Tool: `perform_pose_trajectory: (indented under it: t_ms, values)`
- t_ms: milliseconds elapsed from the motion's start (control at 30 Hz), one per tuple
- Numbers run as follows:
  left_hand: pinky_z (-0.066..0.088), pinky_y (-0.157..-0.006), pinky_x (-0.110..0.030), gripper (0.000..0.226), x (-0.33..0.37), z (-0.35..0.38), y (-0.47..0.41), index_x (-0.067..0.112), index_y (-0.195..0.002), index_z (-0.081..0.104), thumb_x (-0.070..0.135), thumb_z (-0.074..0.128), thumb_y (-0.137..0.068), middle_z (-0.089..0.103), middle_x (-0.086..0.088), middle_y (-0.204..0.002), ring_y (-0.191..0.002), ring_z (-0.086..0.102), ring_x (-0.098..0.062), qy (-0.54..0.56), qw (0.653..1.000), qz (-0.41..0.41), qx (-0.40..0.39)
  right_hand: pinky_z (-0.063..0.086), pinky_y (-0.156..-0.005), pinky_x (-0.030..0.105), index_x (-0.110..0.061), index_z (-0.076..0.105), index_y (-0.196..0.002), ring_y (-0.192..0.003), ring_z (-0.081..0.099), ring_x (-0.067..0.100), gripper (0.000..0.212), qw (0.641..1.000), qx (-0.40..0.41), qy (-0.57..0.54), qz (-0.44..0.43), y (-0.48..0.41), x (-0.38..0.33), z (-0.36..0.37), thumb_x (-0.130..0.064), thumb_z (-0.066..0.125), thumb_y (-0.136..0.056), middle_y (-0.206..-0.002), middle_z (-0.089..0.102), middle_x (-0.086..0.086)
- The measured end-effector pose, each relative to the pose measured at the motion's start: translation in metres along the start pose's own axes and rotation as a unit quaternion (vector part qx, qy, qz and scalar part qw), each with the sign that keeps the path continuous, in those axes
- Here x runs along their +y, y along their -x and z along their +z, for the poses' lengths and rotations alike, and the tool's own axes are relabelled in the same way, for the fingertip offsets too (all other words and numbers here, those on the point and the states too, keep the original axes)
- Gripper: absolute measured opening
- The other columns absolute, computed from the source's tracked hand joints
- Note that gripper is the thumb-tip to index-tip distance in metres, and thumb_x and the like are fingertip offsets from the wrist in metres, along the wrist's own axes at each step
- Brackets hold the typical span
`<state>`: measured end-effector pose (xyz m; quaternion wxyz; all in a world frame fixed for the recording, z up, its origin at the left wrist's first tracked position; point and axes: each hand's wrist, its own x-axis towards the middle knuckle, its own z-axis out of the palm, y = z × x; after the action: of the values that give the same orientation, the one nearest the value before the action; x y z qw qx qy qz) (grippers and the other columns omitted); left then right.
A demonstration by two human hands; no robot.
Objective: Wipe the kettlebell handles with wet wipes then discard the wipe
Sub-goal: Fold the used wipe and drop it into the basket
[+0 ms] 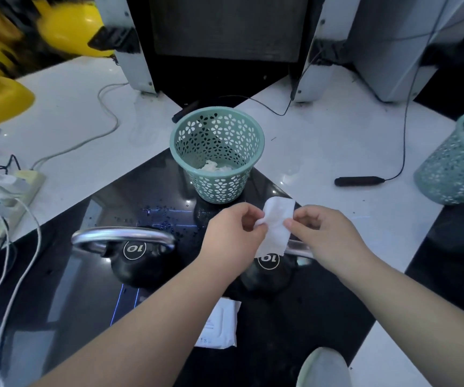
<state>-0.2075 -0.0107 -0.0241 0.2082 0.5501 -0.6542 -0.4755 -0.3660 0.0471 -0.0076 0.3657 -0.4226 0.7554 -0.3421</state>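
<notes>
floor: glossy white and black tiles | cables trailing | power strip left | light: dim

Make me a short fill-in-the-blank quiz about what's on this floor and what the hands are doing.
1. Both hands, left hand and right hand, hold a white ____.
2. Each kettlebell, such as the left kettlebell, is marked with the number ____.
3. The nearer green basket already contains crumpled ____.
4. The wipes pack lies ____ the person than the kettlebells.

Answers: wipe; 10; wipes; closer to
</notes>
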Motion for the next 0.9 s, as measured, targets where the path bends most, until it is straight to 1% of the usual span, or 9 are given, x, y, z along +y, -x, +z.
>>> perform_pose_trajectory:
  t_ms: [67,133,200,333,433,500,600,733,900]
  values:
    - [0.058,-0.068,-0.031,0.017,0.007,-0.011,0.004,0.034,-0.094,0.063,0.025,0.069,-0.081,0.073,0.009,-0.083,-0.075,0.068,-0.008,0.041,0.999,0.007,0.017,0.053,-0.074,0.038,-0.02,0.07,-0.077,-0.076,0.068,0.02,0.01,1.0,0.006,-0.011,-0.011,0.001,-0.014,-0.001,-0.026,0.069,-0.085,-0.08,0.074,0.002]
    - [0.058,-0.064,-0.029,0.024,0.015,-0.026,0.009,0.036,-0.097,0.059,0.022,0.07,-0.082,0.074,0.007,-0.082,-0.073,0.07,-0.01,0.069,0.997,0.02,0.036,0.055,-0.078,0.033,-0.017,0.071,-0.08,-0.079,0.07,0.025,0.006,0.999,0.01,-0.044,-0.021,0.002,-0.031,-0.001,-0.02,0.07,-0.085,-0.083,0.074,0.007]
    - [0.055,-0.058,-0.023,0.022,0.023,-0.043,0.014,0.035,-0.095,0.059,0.019,0.069,-0.084,0.074,0.007,-0.079,-0.067,0.07,-0.012,0.094,0.994,0.037,0.051,0.058,-0.071,0.026,-0.014,0.071,-0.083,-0.071,0.071,0.023,0.005,0.996,0.004,-0.087,-0.027,0.005,-0.052,0.0,-0.012,0.068,-0.087,-0.083,0.073,0.01]
    - [0.039,-0.046,-0.009,0.011,0.034,-0.078,0.016,0.032,-0.084,0.073,0.022,0.068,-0.088,0.065,0.02,-0.058,-0.044,0.052,0.003,0.074,0.991,0.071,0.081,0.061,-0.067,0.033,-0.011,0.07,-0.092,-0.064,0.071,0.023,0.006,0.994,-0.006,-0.101,-0.043,0.004,-0.091,0.004,-0.01,0.067,-0.088,-0.082,0.072,0.014]
    - [0.034,-0.04,-0.01,0.012,0.042,-0.102,0.012,0.033,-0.09,0.074,0.025,0.066,-0.09,0.058,0.018,-0.046,-0.033,0.043,0.001,0.072,0.992,0.074,0.077,0.054,-0.05,0.022,-0.012,0.069,-0.098,-0.053,0.068,0.015,0.01,0.993,0.006,-0.104,-0.054,-0.003,-0.116,0.011,-0.013,0.067,-0.088,-0.079,0.071,0.01]
    - [0.035,-0.039,-0.011,0.014,0.046,-0.117,0.002,0.034,-0.095,0.073,0.025,0.065,-0.089,0.06,0.012,-0.048,-0.034,0.042,0.0,0.055,0.992,0.079,0.075,0.056,-0.052,0.024,-0.013,0.069,-0.099,-0.053,0.069,0.017,0.012,0.994,0.018,-0.089,-0.064,-0.012,-0.127,0.02,-0.015,0.068,-0.088,-0.078,0.071,0.01]
    - [0.037,-0.041,-0.014,0.019,0.042,-0.133,-0.024,0.036,-0.1,0.071,0.022,0.065,-0.088,0.058,0.007,-0.051,-0.037,0.043,-0.004,0.017,0.994,0.086,0.07,0.061,-0.068,0.04,-0.016,0.069,-0.097,-0.058,0.07,0.025,0.01,0.994,0.027,-0.08,-0.065,-0.034,-0.135,0.036,-0.018,0.069,-0.087,-0.068,0.071,0.007]
    - [0.039,-0.043,-0.018,0.024,0.019,-0.135,-0.072,0.038,-0.105,0.068,0.023,0.065,-0.087,0.059,0.004,-0.055,-0.038,0.044,-0.005,-0.027,0.995,0.077,0.056,0.061,-0.07,0.043,-0.02,0.068,-0.087,-0.053,0.066,0.021,0.003,0.995,0.031,-0.089,-0.038,-0.076,-0.127,0.061,-0.018,0.07,-0.086,-0.062,0.07,0.004]
    - [0.037,-0.043,-0.011,0.026,-0.022,-0.117,-0.14,0.039,-0.108,0.067,0.023,0.064,-0.088,0.069,-0.001,-0.066,-0.045,0.051,-0.004,-0.06,0.995,0.073,0.043,0.06,-0.061,0.029,-0.014,0.071,-0.096,-0.05,0.065,0.008,0.013,0.996,0.061,-0.054,-0.021,-0.148,-0.094,0.095,-0.02,0.071,-0.085,-0.063,0.07,-0.001]
